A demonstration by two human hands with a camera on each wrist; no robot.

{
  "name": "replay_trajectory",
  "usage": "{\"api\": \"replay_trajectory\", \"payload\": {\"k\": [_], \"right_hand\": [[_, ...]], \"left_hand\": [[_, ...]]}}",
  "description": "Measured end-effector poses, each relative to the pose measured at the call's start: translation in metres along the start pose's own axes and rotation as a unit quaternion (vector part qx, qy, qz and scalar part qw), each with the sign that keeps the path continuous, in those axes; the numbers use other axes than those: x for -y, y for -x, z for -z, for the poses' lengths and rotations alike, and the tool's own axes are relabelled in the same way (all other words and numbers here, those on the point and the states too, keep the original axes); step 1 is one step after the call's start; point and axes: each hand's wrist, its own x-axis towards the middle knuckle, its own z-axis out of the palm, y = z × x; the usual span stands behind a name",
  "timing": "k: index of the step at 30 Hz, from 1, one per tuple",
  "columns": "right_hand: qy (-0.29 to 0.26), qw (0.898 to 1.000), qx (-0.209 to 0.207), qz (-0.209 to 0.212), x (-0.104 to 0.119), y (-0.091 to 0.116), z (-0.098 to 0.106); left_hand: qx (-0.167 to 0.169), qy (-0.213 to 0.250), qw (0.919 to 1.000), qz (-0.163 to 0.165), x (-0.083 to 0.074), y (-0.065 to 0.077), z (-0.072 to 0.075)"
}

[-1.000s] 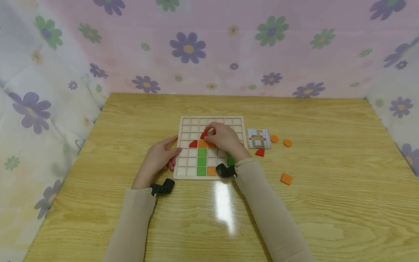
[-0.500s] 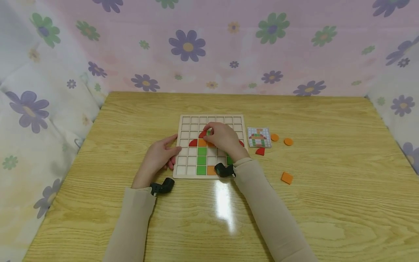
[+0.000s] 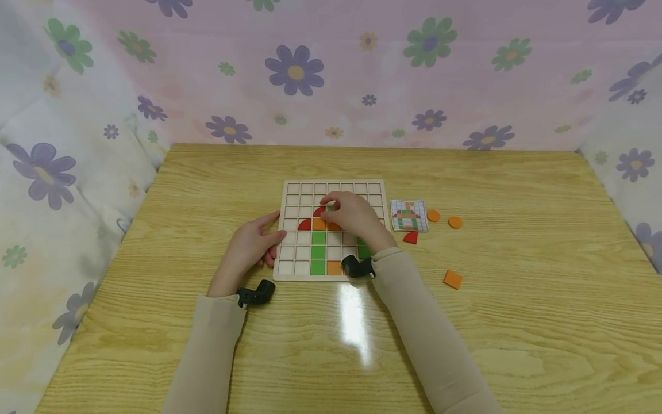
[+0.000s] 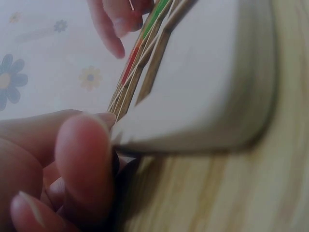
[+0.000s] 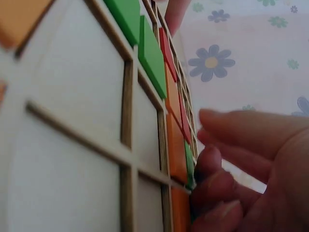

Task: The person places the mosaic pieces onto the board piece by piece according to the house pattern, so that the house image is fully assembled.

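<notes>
A square wooden grid board [image 3: 333, 278] lies on the table, with red, orange and green flat tiles in some cells. My left hand [image 3: 251, 244] holds its left edge, the thumb lapping over the rim; in the left wrist view fingers [image 4: 84, 150] meet the board's corner. Over the board's middle, my right hand [image 3: 354, 217] hovers with bent fingers around a red quarter-circle tile [image 3: 319, 212]. That tile sits in its cell, and the right wrist view has a small gap between it and the nearest fingertips [image 5: 208, 117]. Tiles beneath the right hand are partly hidden.
A small printed pattern card [image 3: 409, 215] lies right of the board. Beside it are two orange discs, one an orange disc [image 3: 455, 222] farther right, and a loose red quarter-circle [image 3: 411, 237]. An orange square [image 3: 453, 279] lies nearer the front. Flowered cloth [image 3: 331, 75] hangs behind the table.
Both hands stay almost in place, the right over the same red quarter-circle tile. The whole head view shifts slightly upward.
</notes>
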Motion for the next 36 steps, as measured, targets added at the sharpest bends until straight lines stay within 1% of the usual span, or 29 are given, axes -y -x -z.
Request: {"api": "replay_trajectory", "payload": {"k": [2, 5, 10, 14, 20, 30, 36], "right_hand": [[-0.022, 1.0, 0.007, 0.002, -0.001, 0.001, 0.002], [-0.048, 0.999, 0.018, 0.017, 0.0, 0.002, 0.006], [-0.068, 0.996, 0.032, 0.045, 0.005, 0.007, 0.012], [-0.062, 0.995, 0.046, 0.057, 0.003, 0.013, 0.014], [-0.061, 0.994, 0.057, 0.065, -0.012, 0.024, 0.02], [-0.065, 0.995, 0.053, 0.061, -0.027, 0.052, 0.037], [-0.049, 0.997, 0.048, 0.045, -0.039, 0.068, 0.043]], "left_hand": [[-0.001, -0.001, 1.0, 0.003, 0.0, 0.0, 0.0], [-0.003, -0.004, 1.0, 0.006, 0.001, -0.001, 0.0], [-0.005, -0.002, 1.0, 0.006, 0.002, -0.001, 0.001], [-0.005, 0.002, 1.0, 0.006, 0.002, -0.001, 0.001], [-0.003, 0.004, 1.0, 0.001, 0.002, 0.0, 0.001], [0.002, 0.004, 1.0, 0.003, 0.001, 0.0, 0.001], [0.002, 0.007, 1.0, 0.0, 0.001, 0.002, 0.0]]}}
